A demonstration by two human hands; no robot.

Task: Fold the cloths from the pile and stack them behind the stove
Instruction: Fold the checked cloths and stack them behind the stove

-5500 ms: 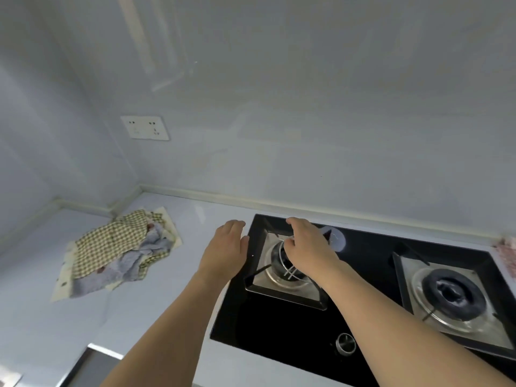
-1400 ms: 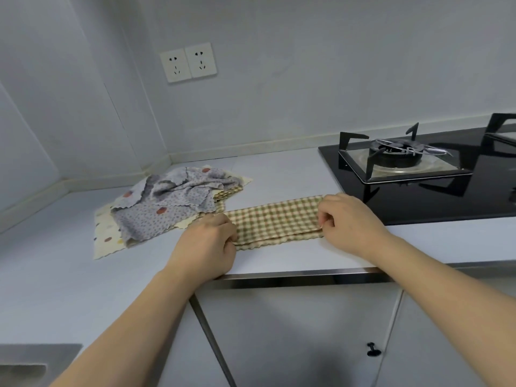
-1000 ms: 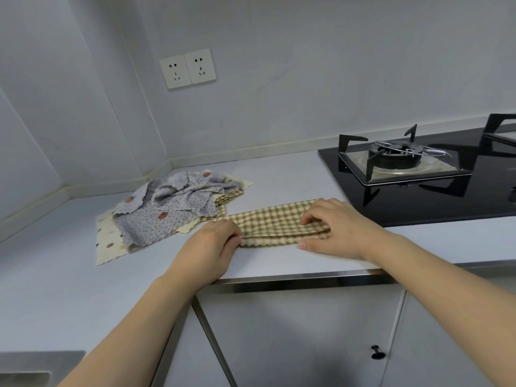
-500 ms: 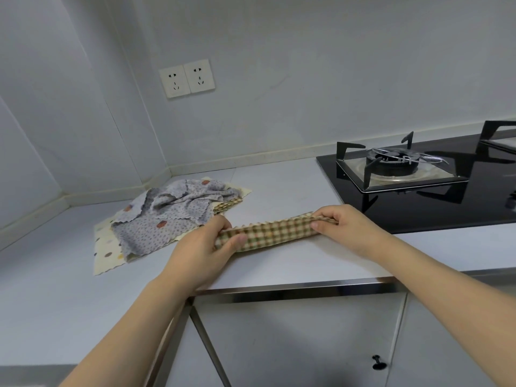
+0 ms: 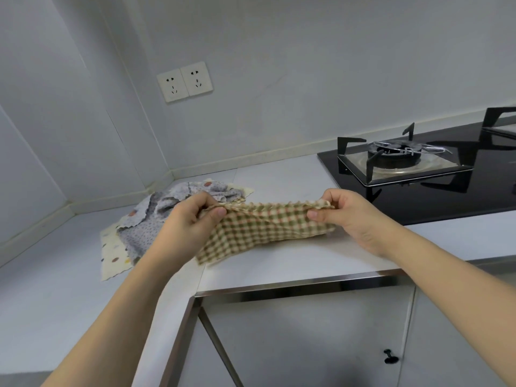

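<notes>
A green-and-cream checked cloth point(image 5: 262, 229) hangs folded between both hands, its lower edge touching the countertop point(image 5: 279, 263). My left hand point(image 5: 187, 224) pinches its upper left corner between thumb and fingers. My right hand point(image 5: 351, 216) pinches the upper right corner. Behind my left hand lies the pile point(image 5: 156, 219): a crumpled grey spotted cloth on a cream dotted cloth point(image 5: 114, 252). The black glass stove point(image 5: 435, 191) with its burner point(image 5: 393, 155) sits to the right.
The counter runs into a wall corner at the left. A double wall socket point(image 5: 184, 81) is above the pile. Cabinet doors with a small black knob point(image 5: 389, 356) are below the counter's metal front edge. A second pan support point(image 5: 499, 115) shows at the far right.
Both hands have lifted the checked cloth's top edge off the counter, so it now hangs as a wider panel instead of a narrow strip. The view has tilted slightly.
</notes>
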